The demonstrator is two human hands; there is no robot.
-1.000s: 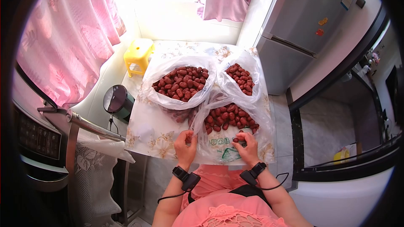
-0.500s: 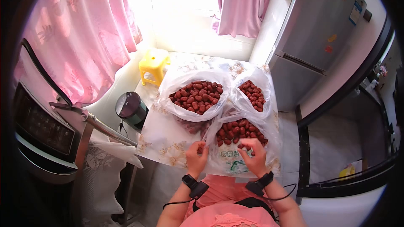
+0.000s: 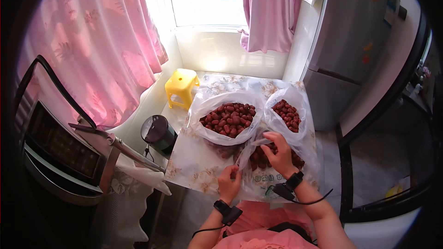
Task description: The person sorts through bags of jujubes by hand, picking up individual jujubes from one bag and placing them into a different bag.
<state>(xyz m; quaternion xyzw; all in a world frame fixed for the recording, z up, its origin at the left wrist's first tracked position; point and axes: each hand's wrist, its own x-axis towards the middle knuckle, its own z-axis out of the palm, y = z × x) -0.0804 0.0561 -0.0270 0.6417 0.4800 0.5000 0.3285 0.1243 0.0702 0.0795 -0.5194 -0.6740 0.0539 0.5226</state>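
Note:
The front clear plastic bag [image 3: 310,159], with green print on its near side, holds dark red dates [image 3: 258,160]. At this bag's left edge is my left hand [image 3: 229,183], fingers curled closed on the plastic. My right hand [image 3: 282,156] reaches over the dates to the bag's far rim. Its thumb and fingers are curved and apart, with nothing visible between them; the hand hides part of the dates. Behind stand a larger bag of dates [image 3: 226,120] on the left and a smaller bag of dates [image 3: 288,116] on the right, both with mouths open.
The bags rest on a table with a floral cover [image 3: 194,163]. A yellow stool [image 3: 181,87] and a dark round appliance [image 3: 158,131] stand to its left. A grey fridge [image 3: 334,60] is at the right, and a dark-panelled appliance [image 3: 62,143] at the far left.
My right hand has moved from the near side of the front bag to its far rim; the date it held no longer shows. My left hand stays at the bag's left edge. The view has shifted.

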